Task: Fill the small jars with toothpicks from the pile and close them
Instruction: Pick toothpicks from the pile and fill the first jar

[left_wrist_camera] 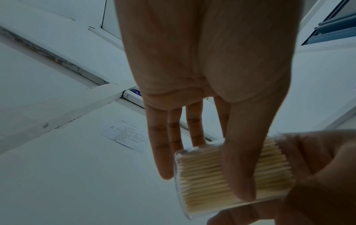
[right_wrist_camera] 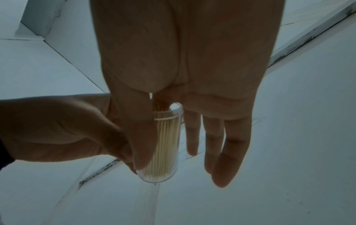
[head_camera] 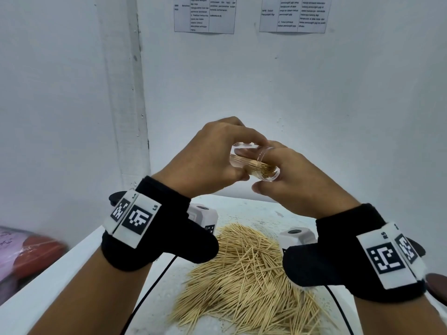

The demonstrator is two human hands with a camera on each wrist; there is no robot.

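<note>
Raised between both hands, the small clear plastic jar (head_camera: pixel 254 164) packed with pale wooden toothpicks lies tilted, left hand (head_camera: pixel 210 155) pinching its base, right hand (head_camera: pixel 295 180) pinching its mouth (thumb alongside), above the loose toothpick pile (head_camera: pixel 244 281).

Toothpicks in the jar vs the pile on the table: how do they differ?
The toothpicks in the jar lie parallel and packed; the pile is scattered and crisscrossed. Jar toothpicks are held in the air by the left hand and right hand; the pile lies loose on the table. Same pale wood.
</note>
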